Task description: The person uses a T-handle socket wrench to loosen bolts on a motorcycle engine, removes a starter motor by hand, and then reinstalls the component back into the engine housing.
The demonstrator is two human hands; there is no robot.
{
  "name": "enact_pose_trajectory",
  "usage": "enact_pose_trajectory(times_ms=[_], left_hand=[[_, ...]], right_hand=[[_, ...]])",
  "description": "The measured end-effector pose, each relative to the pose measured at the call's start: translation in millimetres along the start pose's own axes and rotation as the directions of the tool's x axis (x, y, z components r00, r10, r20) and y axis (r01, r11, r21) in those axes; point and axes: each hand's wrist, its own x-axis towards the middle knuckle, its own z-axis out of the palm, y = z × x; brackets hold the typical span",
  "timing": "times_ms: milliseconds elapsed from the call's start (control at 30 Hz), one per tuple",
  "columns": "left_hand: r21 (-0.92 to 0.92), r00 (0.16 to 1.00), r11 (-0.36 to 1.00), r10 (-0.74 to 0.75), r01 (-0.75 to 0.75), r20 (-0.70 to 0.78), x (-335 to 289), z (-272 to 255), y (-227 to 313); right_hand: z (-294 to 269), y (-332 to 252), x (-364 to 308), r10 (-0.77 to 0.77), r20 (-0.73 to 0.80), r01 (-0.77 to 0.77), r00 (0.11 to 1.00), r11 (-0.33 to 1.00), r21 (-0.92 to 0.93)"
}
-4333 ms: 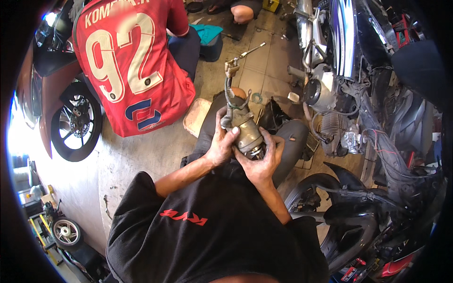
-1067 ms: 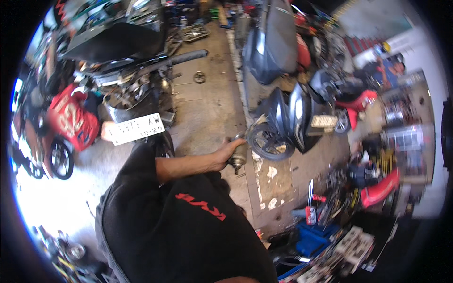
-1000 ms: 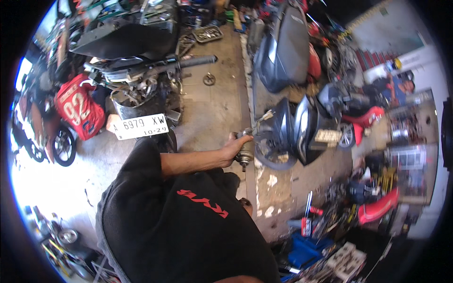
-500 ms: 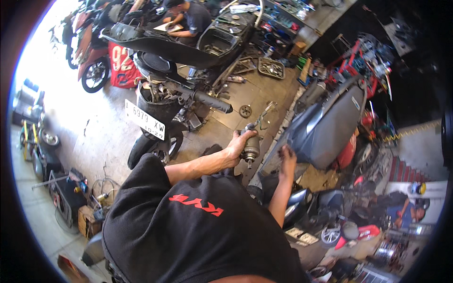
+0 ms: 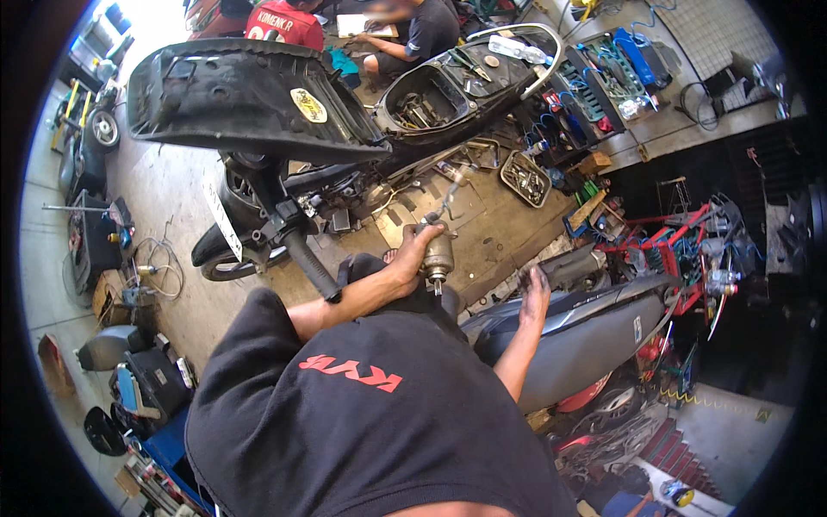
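My left hand (image 5: 415, 258) is wrapped round a small metal starter motor (image 5: 439, 257), a cylinder with its toothed shaft pointing down toward me. A wire (image 5: 450, 198) runs from its far end. To the right, my right hand (image 5: 534, 297) is raised with nothing in it, its fingers stretched out and dark with grease. It is apart from the motor, next to the grey body of a scooter (image 5: 577, 345). The black handlebar grip (image 5: 314, 274) of another scooter is just left of my left forearm.
Ahead stands the scooter with its seat (image 5: 241, 99) raised and its storage well (image 5: 422, 103) exposed. A metal tray of small parts (image 5: 525, 178) lies on the floor. At the back are two people, one in a red shirt (image 5: 284, 30). A red tool rack (image 5: 668, 250) stands right.
The view has swung, so the scooters sit differently and a person in red shows at the back. My left hand still grips the starter motor; my right hand stays raised beside it.
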Motion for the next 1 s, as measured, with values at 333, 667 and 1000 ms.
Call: enact_pose_trajectory(times_ms=[333, 667, 1000], left_hand=[[-0.248, 0.949, 0.928, 0.223, -0.277, -0.225, 85.2, 27.2, 16.4], [-0.287, 0.853, 0.833, 0.353, -0.474, -0.385, 137.4, 106.7, 4.5], [-0.312, 0.855, 0.818, 0.364, -0.483, -0.369, 184.9, 114.4, 39.7]], right_hand=[[-27.7, 11.0, 202.0, 0.258, 0.257, -0.078, 0.931, 0.83, -0.552], [78.1, -117.0, 405.6, 0.021, 0.611, 0.352, 0.791, 0.802, -0.483], [139.0, -94.3, 377.4, 0.223, 0.707, 0.344, 0.671, 0.751, -0.564]])
